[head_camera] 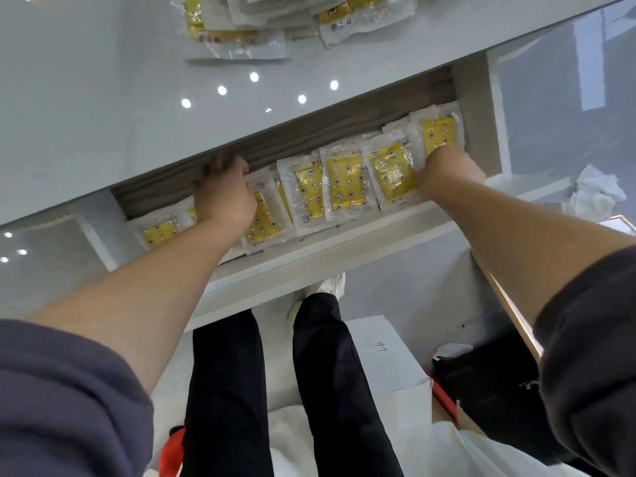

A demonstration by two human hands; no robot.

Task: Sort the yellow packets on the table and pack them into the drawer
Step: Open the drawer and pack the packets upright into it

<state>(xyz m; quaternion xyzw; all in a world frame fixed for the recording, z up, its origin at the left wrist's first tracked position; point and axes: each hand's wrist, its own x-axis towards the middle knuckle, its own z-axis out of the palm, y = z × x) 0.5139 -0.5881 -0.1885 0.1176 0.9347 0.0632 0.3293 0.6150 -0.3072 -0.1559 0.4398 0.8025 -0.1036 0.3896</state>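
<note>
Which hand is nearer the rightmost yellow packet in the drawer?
Right. The right hand touches the rightmost yellow packet at its lower edge; the left hand is well away, over the packets at the row's left end.

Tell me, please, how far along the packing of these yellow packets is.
Done: a row of packets already fills the drawer. In hand: the left hand and right hand are on that row, grips hidden. Left: a pile of packets lies on the table.
</note>
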